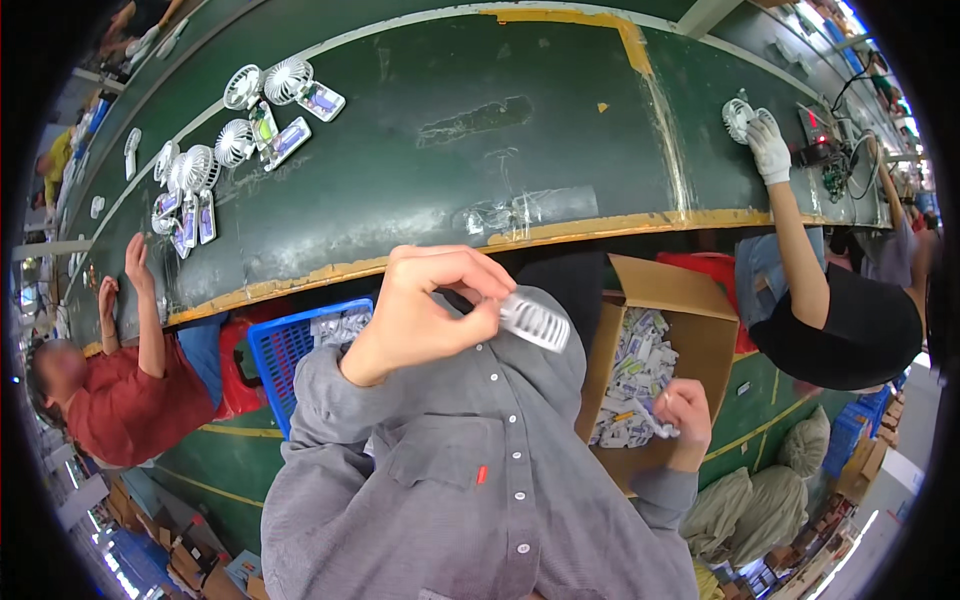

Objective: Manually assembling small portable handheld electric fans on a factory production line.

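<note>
Pinched between the thumb and fingers of my left hand (430, 305) is a white slatted plastic part (536, 322), slightly blurred, in front of my grey shirt. It looks like a fan grille seen at a slant. My right hand (686, 412) is over the right side of an open cardboard box (705, 345), its fingers curled closed. The box holds a heap of small white plastic pieces (632, 365). A whitish piece shows at the fingertips, but whether they grip it is unclear.
Several small white handheld fans (235, 143) lie on the green workbench (400, 170), to the left. A blue crate (275, 365) stands left of me. A person in red (140, 400) sits at left; at right, another person's gloved hand (770, 150) touches a fan.
</note>
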`<act>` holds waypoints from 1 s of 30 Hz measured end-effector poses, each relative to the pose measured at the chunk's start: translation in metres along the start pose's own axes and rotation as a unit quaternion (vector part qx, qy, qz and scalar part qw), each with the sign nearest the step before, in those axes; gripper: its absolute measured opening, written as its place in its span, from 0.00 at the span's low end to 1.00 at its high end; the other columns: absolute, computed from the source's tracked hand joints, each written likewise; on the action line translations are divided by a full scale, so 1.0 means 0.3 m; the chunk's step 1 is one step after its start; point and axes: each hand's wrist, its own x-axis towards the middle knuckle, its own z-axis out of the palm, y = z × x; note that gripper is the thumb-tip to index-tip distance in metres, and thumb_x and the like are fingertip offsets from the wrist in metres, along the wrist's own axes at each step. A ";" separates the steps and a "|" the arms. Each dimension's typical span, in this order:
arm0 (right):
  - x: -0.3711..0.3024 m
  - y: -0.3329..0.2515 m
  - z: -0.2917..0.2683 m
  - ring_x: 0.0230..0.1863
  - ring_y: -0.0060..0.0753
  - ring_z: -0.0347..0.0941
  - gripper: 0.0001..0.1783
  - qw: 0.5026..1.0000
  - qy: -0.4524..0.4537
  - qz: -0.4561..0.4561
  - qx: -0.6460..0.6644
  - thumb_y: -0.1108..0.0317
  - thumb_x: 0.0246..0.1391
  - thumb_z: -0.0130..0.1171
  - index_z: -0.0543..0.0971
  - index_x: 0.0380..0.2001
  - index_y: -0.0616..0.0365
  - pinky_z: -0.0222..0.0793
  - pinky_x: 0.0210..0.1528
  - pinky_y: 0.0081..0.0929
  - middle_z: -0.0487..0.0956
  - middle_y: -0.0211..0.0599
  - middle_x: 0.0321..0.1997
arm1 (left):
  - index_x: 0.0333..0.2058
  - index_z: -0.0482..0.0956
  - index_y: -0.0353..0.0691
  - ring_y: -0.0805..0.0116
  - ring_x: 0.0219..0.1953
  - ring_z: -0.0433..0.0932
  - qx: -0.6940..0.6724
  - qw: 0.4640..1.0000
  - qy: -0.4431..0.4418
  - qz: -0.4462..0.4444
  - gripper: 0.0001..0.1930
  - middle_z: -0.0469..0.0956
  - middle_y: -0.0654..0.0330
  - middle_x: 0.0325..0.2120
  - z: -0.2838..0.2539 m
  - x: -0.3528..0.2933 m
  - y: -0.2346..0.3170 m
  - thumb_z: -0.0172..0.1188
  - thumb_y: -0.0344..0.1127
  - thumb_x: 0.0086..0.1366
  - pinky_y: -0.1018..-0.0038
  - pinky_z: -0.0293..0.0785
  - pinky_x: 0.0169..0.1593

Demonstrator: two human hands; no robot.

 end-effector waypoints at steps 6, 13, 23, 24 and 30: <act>0.135 0.294 -0.080 0.63 0.42 0.64 0.38 0.833 0.181 0.076 -0.517 0.57 0.48 0.67 0.67 0.59 0.66 0.58 0.64 0.38 0.72 0.50 0.59 | 0.32 0.79 0.31 0.66 0.39 0.80 -0.230 0.973 -0.018 0.013 0.06 0.81 0.50 0.34 0.039 0.106 -0.077 0.59 0.17 0.55 0.73 0.79 0.43; 0.369 -0.094 0.526 0.67 0.41 0.59 0.56 0.923 0.114 -0.367 -0.018 0.66 0.41 0.71 0.48 0.67 0.64 0.58 0.65 0.37 0.56 0.47 0.67 | 0.36 0.76 0.32 0.65 0.42 0.80 -0.425 0.895 -0.075 -0.111 0.08 0.80 0.49 0.38 0.315 0.243 -0.016 0.61 0.19 0.57 0.69 0.79 0.44; 0.563 -0.327 0.380 0.45 0.41 0.78 0.25 0.905 0.056 -0.162 0.389 0.56 0.59 0.48 0.70 0.54 0.62 0.78 0.41 0.33 0.79 0.46 0.47 | 0.51 0.74 0.38 0.53 0.53 0.74 0.306 0.935 0.038 0.173 0.23 0.76 0.50 0.49 0.024 0.728 -0.287 0.62 0.42 0.59 0.64 0.70 0.57; 0.572 -0.338 0.359 0.45 0.41 0.78 0.25 0.904 0.063 -0.168 0.388 0.56 0.59 0.48 0.70 0.54 0.62 0.78 0.41 0.33 0.79 0.46 0.47 | 0.56 0.70 0.39 0.52 0.58 0.69 0.389 0.909 0.015 0.151 0.27 0.71 0.50 0.55 -0.032 0.754 -0.351 0.60 0.46 0.61 0.63 0.66 0.61; 0.584 -0.348 0.213 0.24 0.30 0.66 0.25 0.854 -0.091 -0.198 0.472 0.50 0.62 0.47 0.73 0.49 0.61 0.64 0.27 0.24 0.74 0.39 0.28 | 0.66 0.53 0.34 0.56 0.72 0.46 0.593 0.767 -0.197 0.145 0.41 0.50 0.51 0.69 -0.134 0.895 -0.578 0.45 0.62 0.66 0.60 0.40 0.72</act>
